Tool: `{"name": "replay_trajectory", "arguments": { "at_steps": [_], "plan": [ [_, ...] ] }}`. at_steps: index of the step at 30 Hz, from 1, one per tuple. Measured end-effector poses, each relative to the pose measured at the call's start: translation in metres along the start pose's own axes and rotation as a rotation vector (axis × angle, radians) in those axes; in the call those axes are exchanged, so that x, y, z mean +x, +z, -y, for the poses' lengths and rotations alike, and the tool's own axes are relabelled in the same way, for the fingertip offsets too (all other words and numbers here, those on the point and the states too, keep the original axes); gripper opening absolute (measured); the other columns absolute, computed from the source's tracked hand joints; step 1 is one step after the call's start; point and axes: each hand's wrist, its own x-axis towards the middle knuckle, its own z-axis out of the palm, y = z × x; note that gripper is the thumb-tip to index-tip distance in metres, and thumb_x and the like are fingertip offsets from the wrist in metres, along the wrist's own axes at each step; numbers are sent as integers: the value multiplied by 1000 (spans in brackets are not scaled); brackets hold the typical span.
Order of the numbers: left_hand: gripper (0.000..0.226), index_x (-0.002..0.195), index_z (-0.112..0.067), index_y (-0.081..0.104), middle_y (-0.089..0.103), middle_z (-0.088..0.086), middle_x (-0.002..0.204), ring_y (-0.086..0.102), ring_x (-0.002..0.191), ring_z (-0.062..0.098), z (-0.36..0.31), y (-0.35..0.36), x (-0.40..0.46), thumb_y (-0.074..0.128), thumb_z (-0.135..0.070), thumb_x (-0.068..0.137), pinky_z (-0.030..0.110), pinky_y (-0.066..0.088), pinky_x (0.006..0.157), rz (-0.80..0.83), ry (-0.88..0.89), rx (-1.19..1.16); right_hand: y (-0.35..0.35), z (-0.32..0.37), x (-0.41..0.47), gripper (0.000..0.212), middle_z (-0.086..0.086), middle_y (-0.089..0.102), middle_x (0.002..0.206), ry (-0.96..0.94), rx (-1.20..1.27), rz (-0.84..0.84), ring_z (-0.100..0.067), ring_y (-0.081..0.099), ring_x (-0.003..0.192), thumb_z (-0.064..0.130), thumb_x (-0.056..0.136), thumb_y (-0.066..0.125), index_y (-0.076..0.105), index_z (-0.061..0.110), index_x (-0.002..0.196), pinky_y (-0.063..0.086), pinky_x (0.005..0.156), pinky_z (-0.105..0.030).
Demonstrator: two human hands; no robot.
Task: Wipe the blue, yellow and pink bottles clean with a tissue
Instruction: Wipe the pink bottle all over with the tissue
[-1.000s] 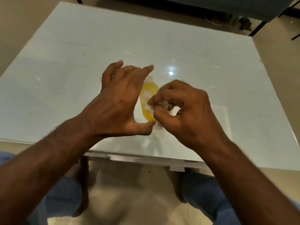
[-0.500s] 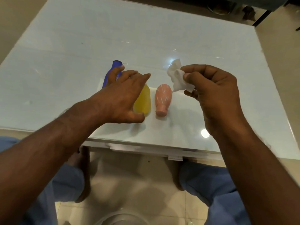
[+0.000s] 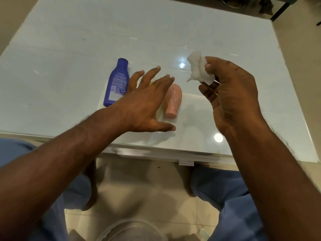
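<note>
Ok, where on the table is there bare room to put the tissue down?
Bare glass right of the pink bottle, below the right hand holding the tissue; also left of the blue bottle. Crowded under the left hand, which hides most of the yellow bottle.

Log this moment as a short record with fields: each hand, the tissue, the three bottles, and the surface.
left hand: fingers spread and straight, holding nothing, over the yellow bottle
right hand: raised, pinching the tissue
tissue: white, crumpled, off the table
blue bottle: lying flat, cap pointing away, label up
yellow bottle: mostly hidden under the left hand
pink bottle: lying flat, cap toward the person, right of the yellow one
table: glossy white top
</note>
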Motion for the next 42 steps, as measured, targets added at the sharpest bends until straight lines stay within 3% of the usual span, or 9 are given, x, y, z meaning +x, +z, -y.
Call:
{"name": "replay_trajectory", "arguments": {
  "at_steps": [6,9,15,18,22,27,33,37,42],
  "plan": [
    [116,164,-26,4,14,2,173,-6,160,27,-8,5,13,57,-85,79,52,-13,123,59,-22,-29,-4,-4,2,13,0,79,93,23,15,16,-15,73,89,15,100,66,80,15,102,60,77,-24],
    [115,164,-28,8,20,1,171,-2,160,26,-8,5,17,64,-80,78,53,-11,124,58,-44,-31,-5,-5,4,12,-2,77,95,36,23,7,-16,71,89,17,99,68,80,16,94,61,78,-25],
    [123,160,-29,16,27,6,164,14,155,34,-9,9,11,56,-94,64,57,3,123,85,-49,16,-1,-7,3,15,-13,82,103,40,12,75,-22,76,94,15,100,65,79,10,97,62,94,-36],
    [120,157,-29,23,27,5,162,14,154,34,-10,9,8,53,-95,62,57,4,123,125,-72,23,1,-7,2,18,-15,82,102,52,17,87,-18,77,88,13,102,64,77,2,107,63,87,-33],
    [118,154,-27,30,32,3,163,11,157,31,-14,-3,3,54,-94,59,56,2,124,126,-65,10,2,-7,-1,16,-1,80,80,82,72,100,-21,80,81,4,101,63,76,7,92,64,71,-25],
    [116,153,-28,32,38,0,159,20,153,27,-19,-25,-21,58,-92,60,56,17,121,-46,-88,-78,0,-14,-1,19,-1,78,90,-64,-112,131,-23,78,96,1,98,70,77,15,87,66,87,-31],
    [119,159,-24,29,37,1,159,24,152,26,-19,-36,-46,64,-85,63,59,23,121,-96,-64,-203,4,-22,-1,11,-9,81,104,-6,-319,236,-24,77,104,19,101,70,79,13,101,63,101,-42],
    [124,163,-20,21,31,4,165,17,155,27,-18,-37,-48,68,-78,65,57,22,123,-92,-41,-256,8,-21,-1,29,-9,81,98,74,-447,322,-25,78,99,41,99,72,81,14,97,65,97,-45],
    [125,165,-24,15,25,1,167,8,158,22,-15,-37,-52,68,-79,66,59,20,124,-99,-23,-299,8,-22,-3,29,1,80,88,96,-563,391,-18,78,89,47,96,74,79,19,89,65,85,-34]
  ]
}}
